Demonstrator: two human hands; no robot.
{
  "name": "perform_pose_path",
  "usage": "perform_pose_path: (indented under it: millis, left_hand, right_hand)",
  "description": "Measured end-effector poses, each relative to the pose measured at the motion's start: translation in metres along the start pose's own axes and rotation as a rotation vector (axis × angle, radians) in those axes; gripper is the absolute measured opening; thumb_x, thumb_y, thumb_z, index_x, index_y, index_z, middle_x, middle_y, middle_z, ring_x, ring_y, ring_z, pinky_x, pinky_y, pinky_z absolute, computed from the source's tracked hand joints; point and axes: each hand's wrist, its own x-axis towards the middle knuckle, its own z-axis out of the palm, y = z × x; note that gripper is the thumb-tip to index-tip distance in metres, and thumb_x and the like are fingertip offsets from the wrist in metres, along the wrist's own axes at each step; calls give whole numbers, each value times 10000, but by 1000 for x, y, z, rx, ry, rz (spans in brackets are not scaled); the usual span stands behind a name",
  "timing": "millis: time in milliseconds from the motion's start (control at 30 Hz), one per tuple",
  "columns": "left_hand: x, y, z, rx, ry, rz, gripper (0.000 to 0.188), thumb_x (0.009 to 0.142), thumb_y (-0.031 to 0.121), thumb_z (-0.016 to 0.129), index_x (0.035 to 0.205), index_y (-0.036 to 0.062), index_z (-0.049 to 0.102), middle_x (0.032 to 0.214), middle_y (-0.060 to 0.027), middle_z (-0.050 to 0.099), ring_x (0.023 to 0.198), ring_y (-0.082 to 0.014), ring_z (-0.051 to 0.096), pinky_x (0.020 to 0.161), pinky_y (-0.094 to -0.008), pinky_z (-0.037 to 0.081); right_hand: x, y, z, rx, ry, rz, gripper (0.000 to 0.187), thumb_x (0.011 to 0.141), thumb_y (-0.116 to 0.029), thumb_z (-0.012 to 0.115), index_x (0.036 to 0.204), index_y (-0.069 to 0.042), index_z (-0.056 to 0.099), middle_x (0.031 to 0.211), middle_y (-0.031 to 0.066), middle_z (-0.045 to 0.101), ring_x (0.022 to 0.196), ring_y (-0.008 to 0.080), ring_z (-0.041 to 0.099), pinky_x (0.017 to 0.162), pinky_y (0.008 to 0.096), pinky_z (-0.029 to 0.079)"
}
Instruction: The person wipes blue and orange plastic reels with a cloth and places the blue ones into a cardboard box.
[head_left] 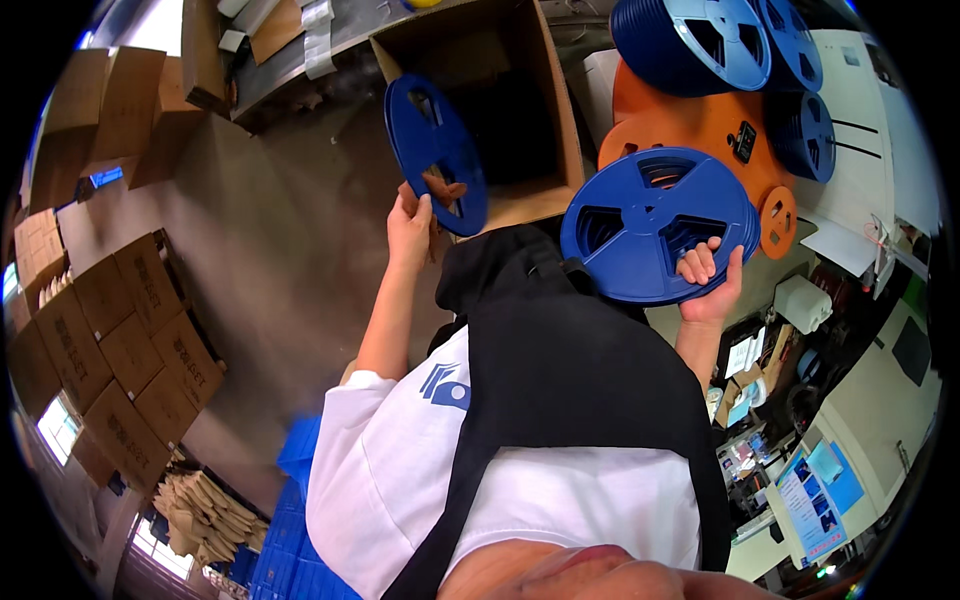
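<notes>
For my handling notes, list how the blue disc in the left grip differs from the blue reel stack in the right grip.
Thickness: the blue disc looks like one thin plate; the blue reel stack shows several layered edges.
Pose: the disc is turned steeply, showing a narrow oval; the stack's face looks nearly round.
Shared: both are blue with cutouts, and the left grip and right grip each hold one near the rim.
</notes>
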Motion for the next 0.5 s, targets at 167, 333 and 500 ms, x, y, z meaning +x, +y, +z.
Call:
perform_pose_path:
  millis: [167, 333, 500]
  left_hand:
    - [71, -93, -1, 851, 187, 172, 176, 915, 181, 567, 931, 7, 552, 795, -88, 608, 670, -146, 604, 592, -302, 462]
    - [46, -22, 49, -5, -94, -175, 128, 915, 134, 563, 973, 23, 537, 678, -71, 588, 553, -137, 573, 482, -257, 435]
    - [33, 28, 70, -84, -142, 111, 219, 932, 181, 573, 1070, 15, 530, 846, -35, 583, 663, -114, 568, 627, -247, 478]
  right_hand:
    - [-1, 5, 3, 5, -26, -4, 418, 944, -447, 466, 958, -40, 561, 597, -10, 380, 513, 99, 368, 512, 243, 330]
    - [-15, 3, 6, 21, -201, -105, 443, 909, -478, 530, 946, -42, 457, 572, -23, 347, 455, 79, 350, 467, 223, 318]
    - [-22, -2, 7, 143, -404, -176, 408, 916, -462, 536, 889, -76, 404, 499, -45, 350, 371, 42, 369, 393, 183, 298]
